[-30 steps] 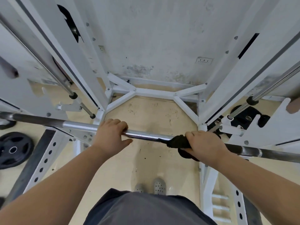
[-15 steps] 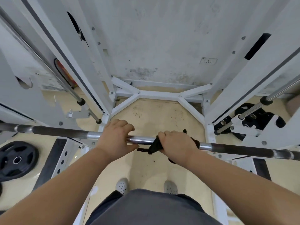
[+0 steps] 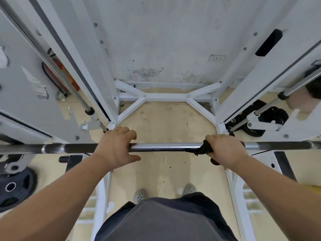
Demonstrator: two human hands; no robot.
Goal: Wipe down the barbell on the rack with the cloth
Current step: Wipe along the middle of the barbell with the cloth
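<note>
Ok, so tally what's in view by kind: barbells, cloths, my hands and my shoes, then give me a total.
barbell: 1
cloth: 1
hands: 2, left hand and right hand
shoes: 2, left shoe and right shoe
total: 6

The barbell (image 3: 165,147) is laid level across the white rack (image 3: 165,97), its middle bright steel and its outer lengths darker (a dull grey). The dark cloth (image 3: 201,150) is wrapped round it right of centre, gripped by the right hand (image 3: 225,150).
</note>
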